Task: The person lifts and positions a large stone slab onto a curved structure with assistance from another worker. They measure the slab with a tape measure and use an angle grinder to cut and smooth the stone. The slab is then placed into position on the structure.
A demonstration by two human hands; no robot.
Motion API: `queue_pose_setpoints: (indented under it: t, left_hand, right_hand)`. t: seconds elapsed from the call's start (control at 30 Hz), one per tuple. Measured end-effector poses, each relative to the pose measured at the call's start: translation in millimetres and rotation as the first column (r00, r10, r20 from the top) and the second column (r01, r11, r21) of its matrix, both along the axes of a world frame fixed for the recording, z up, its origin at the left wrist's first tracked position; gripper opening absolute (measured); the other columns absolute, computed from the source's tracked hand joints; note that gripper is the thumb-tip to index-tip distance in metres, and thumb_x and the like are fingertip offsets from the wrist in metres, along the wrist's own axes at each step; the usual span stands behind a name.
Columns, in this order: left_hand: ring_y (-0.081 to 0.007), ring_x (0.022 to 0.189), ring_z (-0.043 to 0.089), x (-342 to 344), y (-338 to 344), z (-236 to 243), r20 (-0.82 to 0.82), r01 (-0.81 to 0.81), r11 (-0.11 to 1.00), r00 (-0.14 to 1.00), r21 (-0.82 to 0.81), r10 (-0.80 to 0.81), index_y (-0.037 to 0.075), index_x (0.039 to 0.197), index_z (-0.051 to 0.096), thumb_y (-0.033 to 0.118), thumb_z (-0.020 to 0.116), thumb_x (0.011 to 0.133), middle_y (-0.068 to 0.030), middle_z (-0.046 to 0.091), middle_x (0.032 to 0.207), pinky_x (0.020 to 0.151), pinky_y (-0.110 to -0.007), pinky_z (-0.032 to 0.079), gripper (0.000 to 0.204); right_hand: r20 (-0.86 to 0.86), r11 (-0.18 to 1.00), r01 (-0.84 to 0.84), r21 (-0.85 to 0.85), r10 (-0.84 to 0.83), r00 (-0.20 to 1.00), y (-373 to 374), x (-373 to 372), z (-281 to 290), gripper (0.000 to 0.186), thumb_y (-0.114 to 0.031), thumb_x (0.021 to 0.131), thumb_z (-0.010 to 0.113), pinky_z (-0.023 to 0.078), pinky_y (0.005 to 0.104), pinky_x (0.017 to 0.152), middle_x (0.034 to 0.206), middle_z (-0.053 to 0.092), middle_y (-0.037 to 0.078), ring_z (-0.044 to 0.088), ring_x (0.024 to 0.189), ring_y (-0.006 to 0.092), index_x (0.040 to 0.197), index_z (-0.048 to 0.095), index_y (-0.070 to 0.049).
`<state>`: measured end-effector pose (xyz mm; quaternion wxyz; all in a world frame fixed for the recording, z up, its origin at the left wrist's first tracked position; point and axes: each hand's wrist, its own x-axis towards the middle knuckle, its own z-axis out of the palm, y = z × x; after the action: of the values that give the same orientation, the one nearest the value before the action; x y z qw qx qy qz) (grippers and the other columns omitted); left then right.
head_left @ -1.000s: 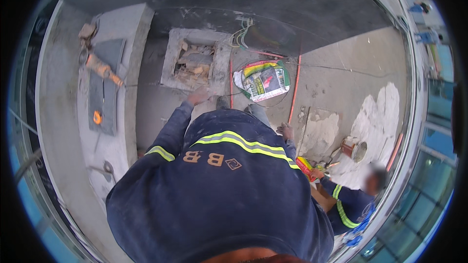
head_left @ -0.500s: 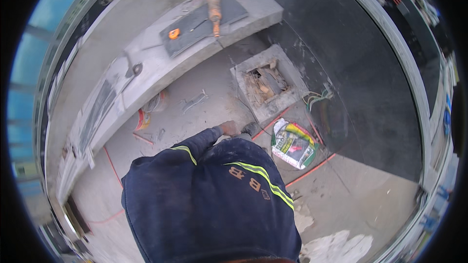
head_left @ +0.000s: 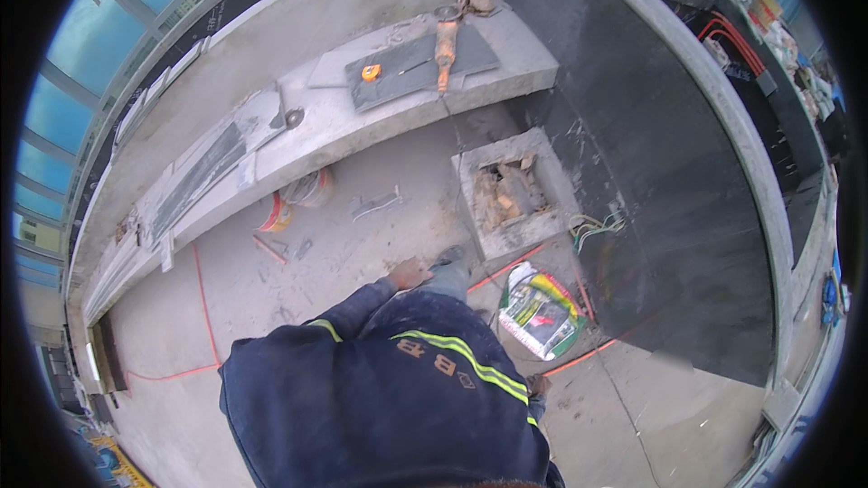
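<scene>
My left hand is bare and hangs beside my grey trouser leg, its fingers loosely extended and nothing visible in them. A dusty shoe shows at the end of that leg. On the other side my right hand comes out just past the edge of my navy jacket; its fingers are mostly hidden. Closest to it lies a white, green and yellow bag on the floor. Ahead stands a square concrete frame with rubble inside its opening.
A curved concrete ledge carries a dark slab, an orange angle grinder and an orange tape measure. Buckets stand below it. Orange conduit and a black cable cross the floor. Wires stick out near the dark wall.
My view has shifted, showing more of the ledge and the left floor. My left hand sits slightly lower and left in view. My right hand, hidden before, now shows beside the jacket.
</scene>
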<state>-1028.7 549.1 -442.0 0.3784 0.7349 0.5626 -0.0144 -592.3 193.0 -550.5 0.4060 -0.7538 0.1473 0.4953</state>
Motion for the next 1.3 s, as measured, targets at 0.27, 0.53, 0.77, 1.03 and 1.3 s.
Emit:
queue_pose_setpoints:
  t: [0.27, 0.53, 0.77, 1.03, 1.3]
  left_hand:
    - [-0.0207, 0.076, 0.070, 23.8, 61.6, 29.4, 0.312, -0.313, 0.945, 0.893, -0.090, 0.325, 0.000, 0.079, 0.071, 0.025, 0.063, 0.090, -0.0108, 0.073, 0.077, 0.073, -0.037, 0.054, 0.028]
    - [-0.0193, 0.070, 0.068, 20.7, 189.1, 58.5, 0.502, -0.424, 0.906, 0.783, -0.002, 0.368, 0.004, 0.086, 0.070, 0.026, 0.061, 0.095, -0.0082, 0.071, 0.074, 0.068, -0.037, 0.052, 0.026]
    - [-0.0227, 0.061, 0.068, -54.3, 385.8, 97.2, 0.587, -0.724, 0.636, 0.645, 0.265, 0.489, 0.003, 0.077, 0.064, 0.021, 0.067, 0.097, -0.0113, 0.069, 0.069, 0.064, -0.040, 0.051, 0.027]
    - [-0.0324, 0.106, 0.066, -124.5, 516.5, 88.7, 0.320, -0.661, 0.465, 0.719, 0.589, 0.616, 0.007, 0.104, 0.069, 0.031, 0.074, 0.089, -0.0166, 0.070, 0.109, 0.091, -0.046, 0.050, 0.029]
    - [-0.0361, 0.113, 0.062, -193.9, 599.9, 1.8, 0.076, -0.334, 0.736, 0.930, 0.589, 0.361, 0.007, 0.131, 0.067, 0.050, 0.083, 0.077, -0.0160, 0.068, 0.123, 0.100, -0.051, 0.047, 0.070]
  right_hand:
    - [0.169, 0.831, -0.546, 0.106, 0.526, 0.833, 91.9, 2.6, -19.9, 0.020, -0.018, 0.092, 0.067, 0.063, 0.0448, 0.073, 0.095, 0.074, 0.014, 0.074, 0.085, 0.0276, 0.104, 0.075, -0.004]
    - [0.490, 0.036, -0.850, -0.526, 0.829, -0.268, 217.3, -39.2, 10.2, 0.018, -0.022, 0.082, 0.072, 0.060, 0.0421, 0.087, 0.094, 0.077, 0.014, 0.073, 0.099, 0.0257, 0.090, 0.079, -0.008]
    - [0.263, 0.694, -0.720, -0.025, 0.699, 0.665, 315.4, -80.8, 66.8, 0.017, -0.021, 0.082, 0.070, 0.060, 0.0421, 0.083, 0.090, 0.077, 0.014, 0.074, 0.091, 0.0259, 0.086, 0.078, -0.006]
    - [0.209, 0.869, -0.487, 0.085, 0.462, 0.862, 356.5, -101.1, 79.5, 0.017, -0.019, 0.082, 0.068, 0.060, 0.0422, 0.078, 0.086, 0.077, 0.014, 0.074, 0.083, 0.0260, 0.081, 0.077, -0.004]
    - [0.472, 0.577, -0.764, -0.290, 0.780, 0.410, 390.2, -79.5, 49.7, 0.031, -0.030, 0.091, 0.062, 0.055, 0.0445, 0.063, 0.089, 0.075, 0.013, 0.071, 0.073, 0.0245, 0.093, 0.075, -0.002]
